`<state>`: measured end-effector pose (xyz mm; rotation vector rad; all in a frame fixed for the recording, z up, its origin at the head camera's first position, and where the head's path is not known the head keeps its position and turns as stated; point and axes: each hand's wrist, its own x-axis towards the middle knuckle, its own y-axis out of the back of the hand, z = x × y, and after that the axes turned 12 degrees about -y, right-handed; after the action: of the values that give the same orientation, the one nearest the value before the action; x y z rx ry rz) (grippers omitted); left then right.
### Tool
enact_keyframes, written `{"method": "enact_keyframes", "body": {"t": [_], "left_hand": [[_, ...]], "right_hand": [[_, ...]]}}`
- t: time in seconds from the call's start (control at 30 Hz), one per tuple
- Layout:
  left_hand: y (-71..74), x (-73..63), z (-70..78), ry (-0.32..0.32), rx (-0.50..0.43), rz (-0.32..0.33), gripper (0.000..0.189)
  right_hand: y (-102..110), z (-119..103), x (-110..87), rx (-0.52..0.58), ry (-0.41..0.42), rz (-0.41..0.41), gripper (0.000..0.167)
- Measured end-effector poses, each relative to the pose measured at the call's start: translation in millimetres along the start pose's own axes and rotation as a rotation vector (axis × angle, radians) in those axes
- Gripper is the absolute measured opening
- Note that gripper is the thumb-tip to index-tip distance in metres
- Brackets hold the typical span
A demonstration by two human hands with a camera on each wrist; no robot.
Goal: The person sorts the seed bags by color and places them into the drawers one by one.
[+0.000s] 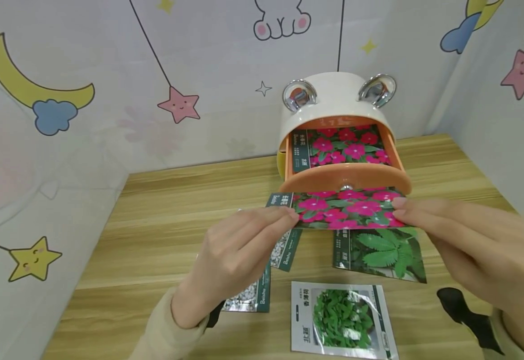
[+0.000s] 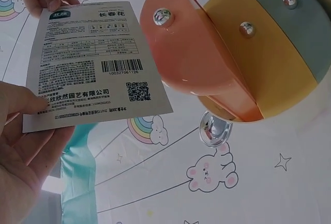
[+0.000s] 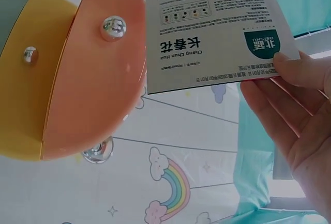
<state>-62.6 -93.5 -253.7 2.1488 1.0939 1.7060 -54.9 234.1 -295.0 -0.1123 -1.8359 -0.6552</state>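
Both hands hold one seed packet with pink flowers on its front, level before the pulled-out drawer. My left hand pinches its left end, thumb on the printed back in the left wrist view. At the other end, my right hand pinches it between thumb and fingers. An orange drawer stands pulled out of a white box with silver ears. Inside the drawer lies another pink-flower packet, face up. The held packet overlaps the lower edge of the drawer front in the head view.
On the wooden table lie a green-leaf packet, a white mint-like leaf packet, and two packets with white pebble-like pictures, partly behind the left hand. Cartoon-printed white sheeting stands behind and at the sides.
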Motion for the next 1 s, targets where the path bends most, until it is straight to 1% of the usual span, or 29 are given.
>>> {"method": "enact_keyframes", "body": {"t": [0.07,0.17,0.3,0.4,0.5,0.6,0.67,0.83,0.9,1.0], "left_hand": [[0.4,1.9,-1.3,0.001,-0.003,-0.009,0.017],[-0.7,4.5,-4.3,-0.003,-0.011,-0.008,0.017],[-3.9,8.2,-10.0,-0.021,-0.003,0.017,0.02],[-6.1,10.9,-14.1,-0.03,0.005,0.03,0.024],[-7.7,12.9,-18.2,-0.035,0.012,0.034,0.027],[-9.4,14.7,-21.8,-0.039,0.023,0.036,0.029],[-10.0,16.2,-23.3,-0.044,0.025,0.048,0.028],[-10.8,20.3,-26.0,-0.057,0.012,0.086,0.027],[-11.4,21.9,-27.2,-0.051,0.01,0.085,0.028],[-12.7,23.5,-29.4,-0.032,0.01,0.067,0.034]], "right_hand": [[2.2,2.5,2.0,-0.013,0.004,-0.005,0.021],[7.2,3.9,5.2,-0.07,-0.017,-0.024,0.024],[12.1,4.3,9.0,-0.162,-0.044,-0.033,0.025],[12.3,2.4,13.6,-0.205,-0.055,-0.023,0.024],[8.0,-0.8,19.4,-0.208,-0.053,0.026,0.021],[2.6,-2.2,23.5,-0.19,-0.04,0.087,0.02],[3.6,-2.4,24.2,-0.208,-0.04,0.094,0.02],[10.6,4.8,21.1,-0.25,-0.048,0.071,0.019],[10.8,6.6,22.0,-0.25,-0.052,0.076,0.018],[9.1,2.6,27.6,-0.245,-0.065,0.087,0.019]]}}
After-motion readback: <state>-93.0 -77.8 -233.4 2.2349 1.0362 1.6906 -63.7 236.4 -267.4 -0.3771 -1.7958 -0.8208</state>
